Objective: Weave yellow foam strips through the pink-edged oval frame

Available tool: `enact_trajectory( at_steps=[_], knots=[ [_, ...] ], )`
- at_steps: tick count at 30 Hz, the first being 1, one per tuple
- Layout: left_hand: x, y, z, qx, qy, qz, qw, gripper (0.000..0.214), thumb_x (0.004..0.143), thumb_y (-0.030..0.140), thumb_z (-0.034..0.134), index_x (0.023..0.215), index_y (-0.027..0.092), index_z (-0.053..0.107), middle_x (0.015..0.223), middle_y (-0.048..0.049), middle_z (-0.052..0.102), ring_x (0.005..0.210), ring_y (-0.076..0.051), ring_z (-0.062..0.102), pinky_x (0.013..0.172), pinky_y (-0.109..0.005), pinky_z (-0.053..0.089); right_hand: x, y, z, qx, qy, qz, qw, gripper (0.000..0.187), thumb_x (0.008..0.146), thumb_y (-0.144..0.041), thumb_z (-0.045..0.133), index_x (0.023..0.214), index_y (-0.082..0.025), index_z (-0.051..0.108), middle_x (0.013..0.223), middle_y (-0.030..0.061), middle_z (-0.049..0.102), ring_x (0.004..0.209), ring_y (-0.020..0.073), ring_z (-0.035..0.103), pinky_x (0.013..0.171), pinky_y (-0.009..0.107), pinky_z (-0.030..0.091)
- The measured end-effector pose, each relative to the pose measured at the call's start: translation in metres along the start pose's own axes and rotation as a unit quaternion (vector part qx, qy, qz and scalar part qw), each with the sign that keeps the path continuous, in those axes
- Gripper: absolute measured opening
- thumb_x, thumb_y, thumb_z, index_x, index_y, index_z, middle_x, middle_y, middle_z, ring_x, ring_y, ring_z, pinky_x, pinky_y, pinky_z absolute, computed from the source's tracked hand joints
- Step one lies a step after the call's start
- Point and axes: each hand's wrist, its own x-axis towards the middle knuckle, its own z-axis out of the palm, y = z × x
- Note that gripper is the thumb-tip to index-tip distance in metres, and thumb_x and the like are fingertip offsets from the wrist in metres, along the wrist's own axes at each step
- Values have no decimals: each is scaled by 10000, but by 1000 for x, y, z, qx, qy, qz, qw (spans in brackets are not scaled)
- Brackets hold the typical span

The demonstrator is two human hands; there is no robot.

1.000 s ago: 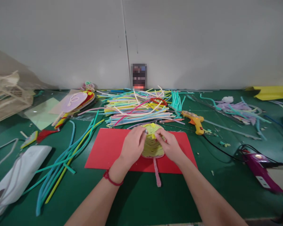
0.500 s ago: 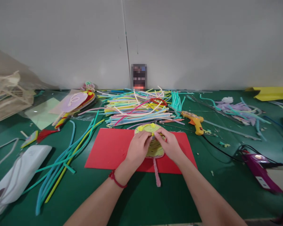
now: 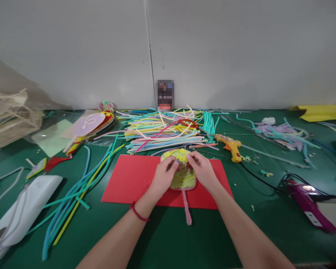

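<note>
A small round fan (image 3: 182,179) covered in yellow-green pipe cleaners lies on a red sheet (image 3: 128,177), its pink fuzzy handle (image 3: 186,209) pointing toward me. My left hand (image 3: 164,175) and my right hand (image 3: 202,170) both rest on the fan's upper part. Their fingertips are pinched together on a yellow pipe cleaner strand (image 3: 182,158) near the top of the fan. A red string bracelet circles my left wrist.
A heap of coloured pipe cleaners (image 3: 162,130) lies behind the red sheet. A yellow glue gun (image 3: 231,145) sits at its right, a purple tool (image 3: 308,200) with cables farther right. Long teal and yellow strands (image 3: 75,194), a white device (image 3: 19,213) and finished fans (image 3: 89,125) lie left.
My left hand slid from the fan's left edge toward its centre top, meeting my right fingers. The view has tipped slightly, so everything sits a little lower.
</note>
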Motion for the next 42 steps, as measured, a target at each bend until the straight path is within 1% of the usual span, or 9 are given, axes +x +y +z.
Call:
enact_trajectory(
  at_steps=[11, 15, 17, 19, 22, 24, 28, 33, 42],
  knots=[
    [2, 1, -3, 19, -12, -8, 1000, 265, 846, 314, 408, 634, 178, 490, 585, 15, 584, 615, -128, 550, 635, -238, 425, -3, -1, -1, -92, -27, -61, 994, 226, 842, -395, 453, 738, -203, 512, 672, 7, 556, 628, 148, 552, 579, 252, 432],
    [0, 0, -3, 80, -7, 23, 997, 262, 859, 277, 389, 636, 179, 486, 612, 11, 580, 620, -124, 540, 629, -234, 416, -4, -3, -1, -137, -29, -85, 987, 230, 830, -379, 469, 692, -199, 511, 636, 3, 534, 585, 133, 511, 547, 246, 402],
    [-3, -1, -3, 148, -1, 68, 987, 234, 863, 255, 385, 669, 183, 494, 652, 2, 581, 645, -132, 535, 636, -244, 408, -5, -5, 1, -104, -27, -64, 992, 278, 820, -406, 473, 634, -201, 471, 559, -17, 481, 506, 112, 453, 474, 231, 363],
    [-5, -1, -4, 226, 8, 127, 966, 225, 872, 251, 374, 704, 186, 510, 690, -18, 586, 690, -151, 529, 665, -267, 398, -6, -6, 3, -24, -34, -2, 999, 325, 803, -457, 476, 605, -207, 413, 496, -47, 415, 415, 85, 371, 391, 214, 298],
    [-7, -2, -5, 289, 22, 177, 940, 229, 882, 253, 360, 738, 186, 525, 714, -40, 593, 731, -175, 522, 703, -297, 386, -6, -6, 7, 98, -56, 94, 989, 360, 763, -516, 497, 616, -219, 356, 455, -89, 341, 332, 51, 250, 323, 190, 199],
    [-7, -2, -5, 275, 24, 164, 947, 219, 877, 242, 369, 725, 186, 516, 711, -34, 595, 720, -170, 525, 693, -289, 387, -6, -4, 8, 105, -60, 100, 988, 366, 754, -519, 512, 614, -218, 361, 452, -90, 341, 332, 49, 256, 320, 184, 199],
    [-2, 1, -5, 147, 0, 67, 987, 245, 864, 255, 391, 644, 186, 473, 622, 8, 578, 621, -130, 535, 625, -240, 403, -5, 0, 6, 20, -14, 34, 999, 364, 781, -535, 483, 628, -206, 447, 510, -32, 450, 403, 83, 396, 342, 196, 277],
    [3, 4, -5, 42, 28, 20, 999, 268, 841, 281, 414, 597, 180, 459, 572, 22, 545, 601, -117, 526, 625, -226, 415, -6, -2, 6, 83, 33, 23, 996, 419, 803, -595, 387, 857, -204, 529, 633, 14, 541, 460, 122, 484, 332, 213, 323],
    [5, -3, -5, -34, 32, 4, 999, 250, 829, 316, 438, 621, 179, 453, 563, 33, 541, 581, -107, 526, 616, -220, 419, -6, 0, 9, 7, -23, -9, 1000, 267, 760, -461, 551, 820, -204, 507, 693, 11, 546, 527, 122, 512, 406, 223, 401]
  ],
)
